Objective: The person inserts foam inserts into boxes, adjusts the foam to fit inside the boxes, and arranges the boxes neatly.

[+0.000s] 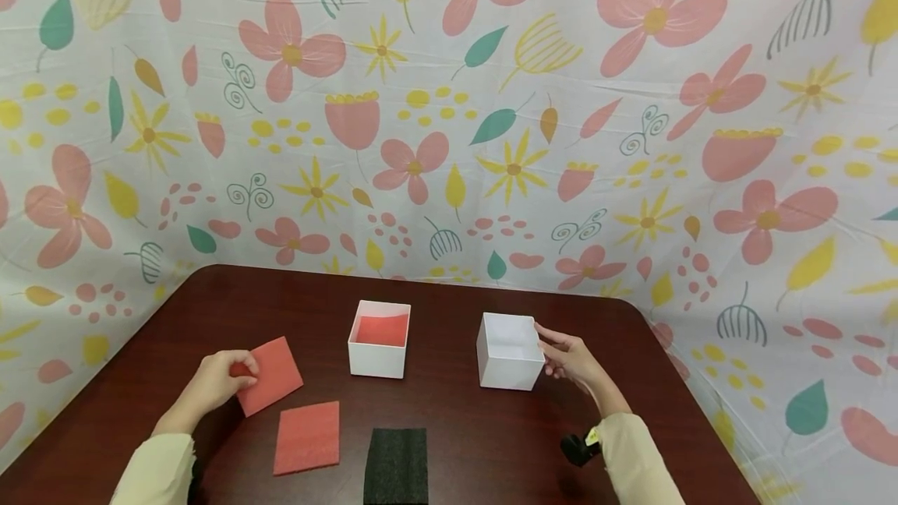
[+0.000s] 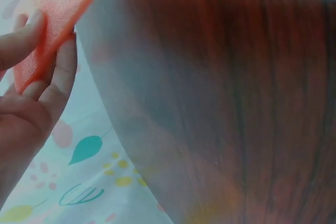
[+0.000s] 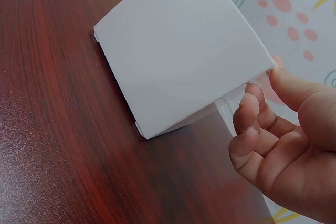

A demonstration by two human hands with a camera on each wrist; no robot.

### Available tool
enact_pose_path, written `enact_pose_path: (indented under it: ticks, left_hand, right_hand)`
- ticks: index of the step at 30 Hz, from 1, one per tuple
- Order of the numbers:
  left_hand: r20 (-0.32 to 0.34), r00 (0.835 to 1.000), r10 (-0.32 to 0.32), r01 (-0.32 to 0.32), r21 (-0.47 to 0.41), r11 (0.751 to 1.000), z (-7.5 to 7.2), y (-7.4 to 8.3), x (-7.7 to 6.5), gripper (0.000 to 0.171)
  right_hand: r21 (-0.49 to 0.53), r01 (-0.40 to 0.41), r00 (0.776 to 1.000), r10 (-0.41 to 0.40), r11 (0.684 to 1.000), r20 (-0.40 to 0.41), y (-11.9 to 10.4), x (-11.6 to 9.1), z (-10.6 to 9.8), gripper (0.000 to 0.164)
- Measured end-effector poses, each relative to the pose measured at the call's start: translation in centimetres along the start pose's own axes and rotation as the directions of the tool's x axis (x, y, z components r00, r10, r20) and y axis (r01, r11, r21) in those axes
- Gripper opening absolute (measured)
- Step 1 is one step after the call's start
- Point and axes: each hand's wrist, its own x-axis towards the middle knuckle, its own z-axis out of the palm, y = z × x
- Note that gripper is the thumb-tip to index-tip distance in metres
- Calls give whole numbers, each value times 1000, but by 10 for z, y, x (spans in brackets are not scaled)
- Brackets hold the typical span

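Observation:
My left hand [image 1: 219,382] pinches the edge of a thin red square cloth [image 1: 272,375] at the left of the table. In the left wrist view, the thumb lies on one face of the cloth [image 2: 58,11] with the fingers behind it. A second red cloth [image 1: 306,439] lies flat nearer the front. On the right, my right hand [image 1: 571,355] grips the upper edge of a white box [image 1: 510,372]. The right wrist view shows the thumb at the box's rim [image 3: 184,56] and the other fingers curled beside the wall.
Left of the gripped box stands another white box [image 1: 376,361], open at the top, with red cloth [image 1: 382,330] inside. A black cloth [image 1: 396,464] lies at the front middle of the dark wooden table [image 1: 449,419]. A flower-patterned curtain [image 1: 449,201] hangs behind.

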Motion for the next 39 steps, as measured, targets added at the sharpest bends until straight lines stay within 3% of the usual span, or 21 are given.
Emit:
enact_pose_path:
  ticks: [5, 15, 21, 28, 32, 39]
  left_hand:
    - [25, 998, 49, -50, 43, 998, -1, 2, -1, 25]
    - [-77, 992, 99, -97, 28, 995, -4, 17, -2, 28]
    - [-160, 985, 62, -77, -92, 993, -7, 22, -2, 10]
    - [-297, 955, 1, -59, -189, 980, -3, 23, -2, 19]
    - [-281, 960, 0, -72, -246, 967, -4, 29, -3, 32]
    - [-261, 965, 36, -126, -337, 933, 0, 50, -5, 26]
  right_hand:
    - [5, 6, 1000, -6, 1000, 5, 2, 1, -1, 52]
    - [21, 4, 1000, -4, 1000, 11, 3, 0, -2, 52]
    - [18, -18, 1000, 18, 1000, -7, 4, 0, -1, 52]
    - [29, -18, 1000, 18, 999, -14, 7, 1, -1, 53]
    - [38, -10, 1000, 11, 999, -11, 8, 1, -1, 53]
    - [48, -10, 1000, 11, 999, -12, 7, 1, -1, 52]
